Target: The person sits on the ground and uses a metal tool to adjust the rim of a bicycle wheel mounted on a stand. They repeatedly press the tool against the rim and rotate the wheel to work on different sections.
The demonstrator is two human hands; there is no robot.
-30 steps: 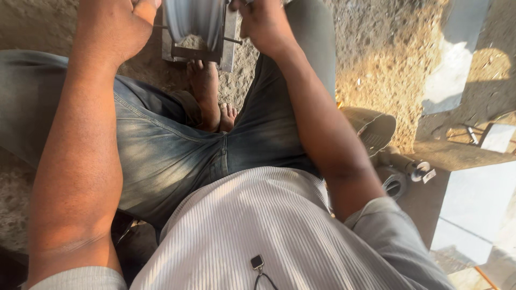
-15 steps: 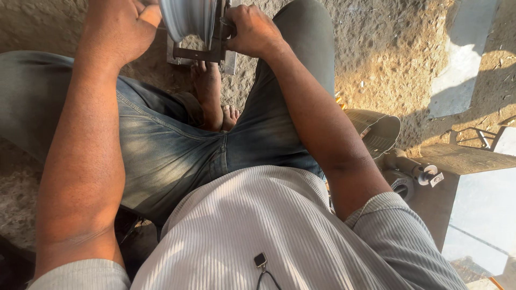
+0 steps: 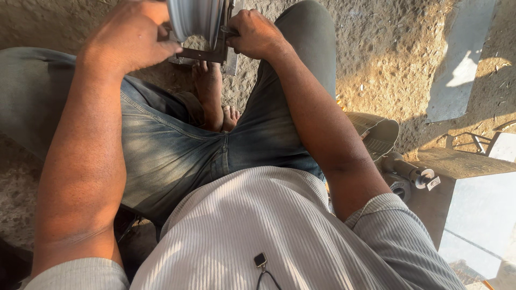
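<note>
Shiny curved metal piece (image 3: 196, 21), like the rim of a wheel or bowl, sits at the top edge of the head view, seated in a dark metal bracket (image 3: 207, 53) that stands on the sandy ground (image 3: 387, 59). Only its lower part shows; the rest is cut off by the frame.

Your left hand (image 3: 129, 40) presses against the left side of that metal piece, fingers curled toward it, thumb side touching its edge. Whether the fingers wrap fully round it you cannot tell, since the tips are hidden behind the metal.

Your right hand (image 3: 255, 35) is closed in a tight fist on the right side of the bracket, pinching a small dark part (image 3: 228, 32) that sticks out just beside the metal piece. What that part is stays unclear.

Below both hands, between your forearms, a bare foot (image 3: 212, 94) rests on the ground, just under the bracket, framed by your jeans (image 3: 172, 156).

Well away from the right hand, near your right elbow, lie a sandal (image 3: 376, 134) and a small power tool with a round head (image 3: 411, 174), beside a flat slab (image 3: 462, 164).
</note>
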